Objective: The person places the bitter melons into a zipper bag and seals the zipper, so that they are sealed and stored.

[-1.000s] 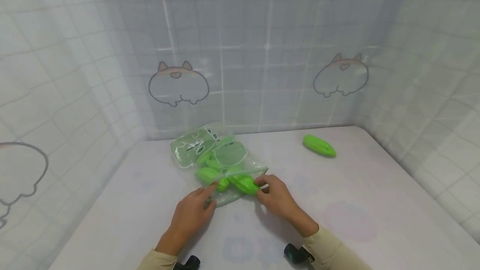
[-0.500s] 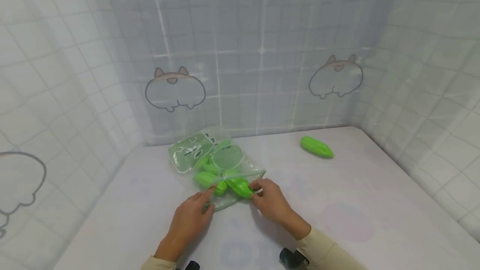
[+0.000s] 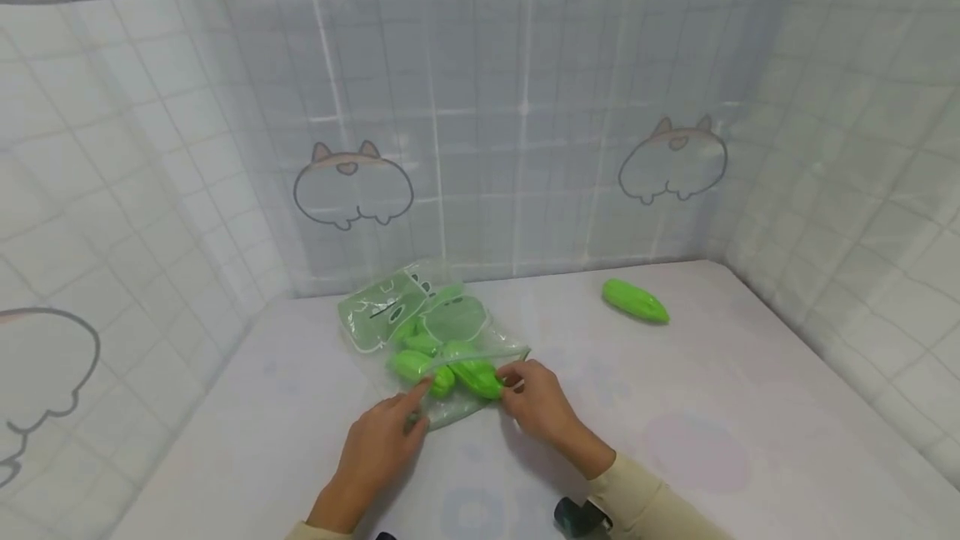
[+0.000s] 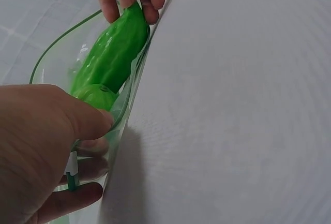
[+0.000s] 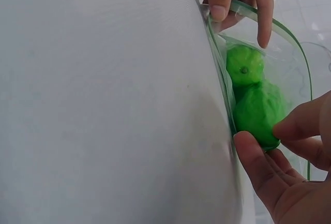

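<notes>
A clear zip bag [image 3: 452,319] with green printed shapes lies on the table, its mouth towards me. Several bright green bitter melons [image 3: 410,365] are in it. At the mouth's left side my left hand [image 3: 380,443] grips the bag's edge between thumb and fingers, its index finger reaching over the opening. My right hand [image 3: 542,403] pinches the tip of a bumpy bitter melon [image 5: 260,111] with thumb and fingertips. Most of that melon lies inside the bag mouth. Beside it shows the round end of another bitter melon [image 5: 245,67].
One more bitter melon [image 3: 635,301] lies alone at the table's back right. The white table [image 3: 600,390] is bounded by tile-patterned walls [image 3: 517,148] at the back and both sides. Dark wrist devices [image 3: 581,517] sit near the sleeves.
My right hand has moved a little to the left, pushing the bitter melon further into the bag. The left hand keeps its hold on the edge. The head view has tilted slightly.
</notes>
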